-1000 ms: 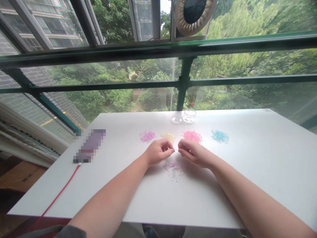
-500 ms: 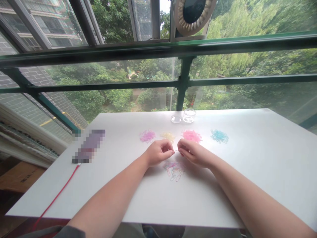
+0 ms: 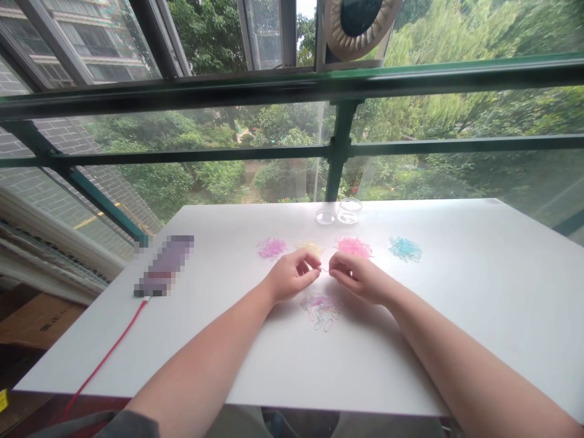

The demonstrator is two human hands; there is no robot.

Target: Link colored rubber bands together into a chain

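Both hands work close together above the middle of the white table [image 3: 182, 359], with a thin pinkish rubber band [image 3: 325, 270] spanning the small gap between their fingertips. My left hand [image 3: 294, 275] is closed in a pinch at the band's left end, its fingers curled. At the other end, my right hand [image 3: 358, 277] pinches it between thumb and curled fingers. Below them lies a loose pile of mixed-colour rubber bands [image 3: 323, 313]. Just beyond the hands are a yellow pile [image 3: 310, 248], partly hidden by my left hand, and a pink pile [image 3: 354, 246].
A purple pile [image 3: 272, 247] lies to the left and a blue pile [image 3: 405, 249] to the right. Near the far edge stand a clear round container [image 3: 350, 211] and its lid [image 3: 325, 217]. A blurred-out phone-like object [image 3: 165, 266] with a red cable [image 3: 109, 353] lies at left.
The hands have risen slightly and the gap between their fingertips has widened a little, with more of the band showing. The piles look the same.
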